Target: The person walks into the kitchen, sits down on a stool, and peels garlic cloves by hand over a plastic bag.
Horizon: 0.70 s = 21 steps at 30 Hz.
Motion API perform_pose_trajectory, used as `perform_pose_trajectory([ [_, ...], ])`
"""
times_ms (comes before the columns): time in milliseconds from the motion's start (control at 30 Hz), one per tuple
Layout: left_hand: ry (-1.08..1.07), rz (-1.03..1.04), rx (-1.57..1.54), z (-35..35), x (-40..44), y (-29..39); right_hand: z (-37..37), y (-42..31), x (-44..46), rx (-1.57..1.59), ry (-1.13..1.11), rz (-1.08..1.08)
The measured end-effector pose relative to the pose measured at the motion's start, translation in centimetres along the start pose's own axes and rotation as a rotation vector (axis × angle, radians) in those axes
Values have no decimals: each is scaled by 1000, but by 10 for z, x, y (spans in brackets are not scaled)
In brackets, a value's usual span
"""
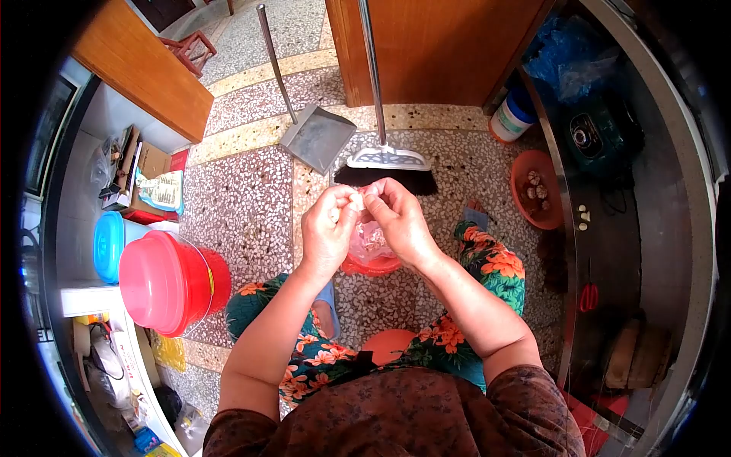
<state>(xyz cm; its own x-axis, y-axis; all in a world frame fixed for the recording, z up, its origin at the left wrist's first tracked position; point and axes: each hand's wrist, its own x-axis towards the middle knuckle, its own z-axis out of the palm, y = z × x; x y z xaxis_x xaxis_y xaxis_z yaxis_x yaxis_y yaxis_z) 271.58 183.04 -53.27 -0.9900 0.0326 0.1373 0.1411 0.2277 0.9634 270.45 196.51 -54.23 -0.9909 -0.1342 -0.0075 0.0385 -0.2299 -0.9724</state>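
My left hand [326,232] and my right hand [400,225] meet in front of me, fingers pinched together. Between their fingertips is a small whitish garlic clove [356,201]; both hands appear to grip it. Another pale piece [334,215] shows among the left fingers. Directly beneath sits a red basin [371,266], lined with a clear plastic bag [367,242] and partly hidden by my hands. Over to the right, an orange bowl [520,199] holds several garlic bulbs [537,190]. A few peeled cloves [584,217] lie on the dark shelf.
A broom [388,158] and a dustpan [318,139] stand just beyond my hands. On the left are a lidded red bucket [179,282] and a blue-lidded container [113,236]. Red-handled scissors [588,297] lie on the right shelf, below a dark green appliance [601,137].
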Motion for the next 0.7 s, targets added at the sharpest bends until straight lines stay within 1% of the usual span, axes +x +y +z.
perform_pose_trajectory([
  [67,1,17,-122,1,0,-4,1,0,0,43,2,21],
  [167,42,35,-175,2,2,-7,3,1,0,92,10,23],
  [367,56,33,-166,2,1,2,4,-5,-1,39,64,16],
  [433,58,52,-178,3,2,-3,5,-9,-2,111,64,74],
  [500,61,72,-191,3,2,-1,4,-8,-1,139,45,77],
  [567,34,-75,-392,2,2,6,4,-9,0,167,26,82],
  [600,34,-75,-392,0,3,4,4,-11,0,233,14,83],
  [633,38,-122,-408,-2,4,1,4,-12,0,299,1,83],
  [667,43,-167,-425,-3,5,-2,4,-14,-1,299,1,83],
  [700,43,-166,-425,-3,5,-4,4,-16,-1,258,-28,58],
])
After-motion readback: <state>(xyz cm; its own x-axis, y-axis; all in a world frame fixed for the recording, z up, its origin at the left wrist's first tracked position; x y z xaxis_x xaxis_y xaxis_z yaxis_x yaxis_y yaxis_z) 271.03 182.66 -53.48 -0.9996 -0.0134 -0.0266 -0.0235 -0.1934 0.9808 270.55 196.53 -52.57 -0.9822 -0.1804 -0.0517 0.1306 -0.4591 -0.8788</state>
